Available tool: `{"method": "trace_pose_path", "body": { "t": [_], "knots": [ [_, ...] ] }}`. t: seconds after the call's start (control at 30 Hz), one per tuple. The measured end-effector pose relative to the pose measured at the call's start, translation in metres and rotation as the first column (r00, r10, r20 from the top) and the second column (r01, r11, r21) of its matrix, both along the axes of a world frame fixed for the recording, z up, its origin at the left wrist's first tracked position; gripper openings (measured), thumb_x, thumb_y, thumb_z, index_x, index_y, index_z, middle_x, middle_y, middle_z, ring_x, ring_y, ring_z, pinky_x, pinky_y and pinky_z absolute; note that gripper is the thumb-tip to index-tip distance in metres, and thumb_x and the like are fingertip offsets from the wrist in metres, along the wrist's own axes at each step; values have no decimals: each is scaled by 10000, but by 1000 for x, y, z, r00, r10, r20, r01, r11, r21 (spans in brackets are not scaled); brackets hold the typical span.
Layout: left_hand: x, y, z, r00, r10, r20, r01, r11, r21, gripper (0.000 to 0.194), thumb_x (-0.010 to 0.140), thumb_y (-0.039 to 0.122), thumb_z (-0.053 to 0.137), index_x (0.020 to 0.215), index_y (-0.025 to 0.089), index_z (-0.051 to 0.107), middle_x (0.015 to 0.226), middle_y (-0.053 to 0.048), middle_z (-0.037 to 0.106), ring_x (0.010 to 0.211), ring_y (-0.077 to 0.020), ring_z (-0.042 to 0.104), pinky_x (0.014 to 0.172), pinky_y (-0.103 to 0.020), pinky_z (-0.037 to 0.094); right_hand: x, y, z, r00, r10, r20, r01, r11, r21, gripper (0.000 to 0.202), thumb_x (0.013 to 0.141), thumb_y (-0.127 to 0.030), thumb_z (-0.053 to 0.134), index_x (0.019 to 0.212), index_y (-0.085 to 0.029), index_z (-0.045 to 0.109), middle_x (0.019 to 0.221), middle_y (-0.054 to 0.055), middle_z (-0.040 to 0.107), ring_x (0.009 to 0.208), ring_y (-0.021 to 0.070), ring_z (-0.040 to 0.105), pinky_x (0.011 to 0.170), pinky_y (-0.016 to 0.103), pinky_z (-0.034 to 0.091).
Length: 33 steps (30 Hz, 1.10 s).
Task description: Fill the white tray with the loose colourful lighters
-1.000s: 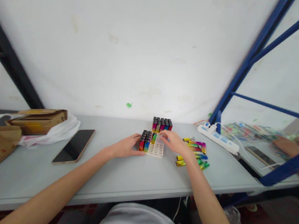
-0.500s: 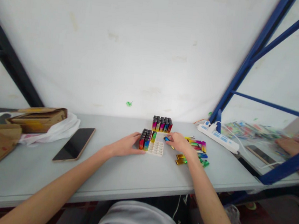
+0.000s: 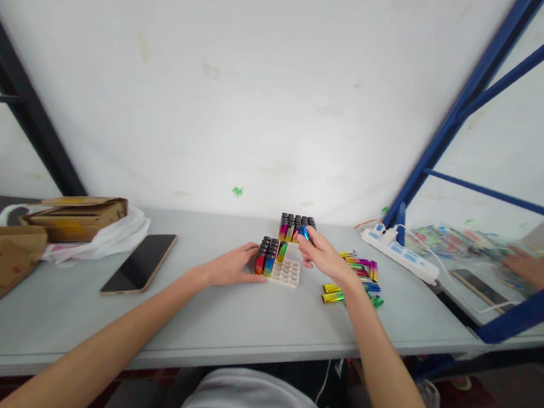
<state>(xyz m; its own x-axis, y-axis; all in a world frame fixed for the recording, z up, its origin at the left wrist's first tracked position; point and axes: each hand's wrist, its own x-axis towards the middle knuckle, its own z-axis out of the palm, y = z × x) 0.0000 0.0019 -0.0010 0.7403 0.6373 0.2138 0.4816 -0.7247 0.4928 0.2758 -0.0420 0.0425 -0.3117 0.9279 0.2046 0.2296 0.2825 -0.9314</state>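
Right hand (image 3: pixel 316 252) raised over the desk (image 3: pixel 223 315), the person across from me pinches a blue metallic lighter (image 3: pixel 304 232) between thumb and fingers, clear of everything beneath. Let the white lighter tray (image 3: pixel 289 275) be the middle of a dial, twelve toward the wall: that hand is at two o'clock. At nine, the left hand (image 3: pixel 234 268) curves around the tray's end, thumb and fingers spread wide; whether they grip it, I cannot tell.

Black-topped lighters (image 3: pixel 265 258) stand upright in the tray's left part, a green-and-yellow lighter (image 3: pixel 281 252) beside them, and bare cells show to the right. Near one o'clock, a block of upright lighters (image 3: pixel 290 228) stands by the wall, partly behind the blue one. Loose metallic lighters (image 3: pixel 335 297) lie heaped at three, partly under the right forearm.

Farther out, a white power strip (image 3: pixel 400 256) lies toward two, a smartphone (image 3: pixel 140 265) at nine, and a cardboard box (image 3: pixel 78 219) on a white plastic bag (image 3: pixel 119 237) just past it.
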Motion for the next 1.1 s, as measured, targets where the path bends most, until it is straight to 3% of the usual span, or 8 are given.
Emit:
{"method": "trace_pose_path", "body": {
  "t": [0.1,0.2,0.27,0.57,0.7,0.93,1.1],
  "knots": [
    [0,-1,0,1000,6,1,-6,1000,-15,668,866,624,742,1354,182,629,1390,-146,606,1275,-344,611,1167,-449,461,-15,-2,0,987,-126,100,116,988,99,449,985,-682,485,868,-252,429,682,-61,411,587,122,405,542,239,367],
    [0,-2,1,1000,6,12,-5,1000,-25,689,864,620,748,1376,177,613,1398,-150,603,1287,-347,605,1181,-463,450,-24,-1,-3,945,-269,188,207,933,295,488,996,-664,453,788,-223,471,680,-37,462,645,136,432,589,255,343],
    [0,-2,2,1000,6,18,-5,1000,-26,675,862,618,752,1360,180,622,1394,-148,609,1278,-349,613,1174,-464,458,-27,-2,-4,920,-328,215,239,903,356,509,987,-648,460,717,-217,447,641,-39,437,637,133,408,591,260,310],
    [2,-4,4,1000,13,-2,-13,999,-32,605,863,592,750,1299,184,652,1384,-143,616,1265,-347,620,1149,-443,478,-28,1,-7,847,-433,308,299,868,397,335,851,-383,487,586,-220,362,565,-36,344,572,116,342,563,278,217],
    [2,-5,5,1000,15,-18,-16,999,-28,604,873,585,743,1314,185,644,1397,-144,604,1278,-341,610,1163,-439,464,-27,2,-8,830,-472,297,335,847,412,345,866,-400,489,591,-218,384,569,-34,353,580,119,351,564,275,218],
    [1,-4,5,1000,4,-18,-5,1000,-29,623,881,582,740,1339,174,631,1396,-151,598,1275,-338,609,1175,-451,452,-28,1,-7,832,-487,266,355,835,419,508,929,-575,483,579,-220,389,562,-32,343,578,123,338,564,278,219],
    [0,-4,4,1000,10,11,-10,1000,-28,651,864,620,746,1340,190,636,1391,-141,607,1264,-344,618,1165,-454,466,-27,0,-7,817,-497,293,352,831,430,388,884,-422,507,576,-223,380,558,-38,336,574,120,337,561,274,223]
  ]
}}
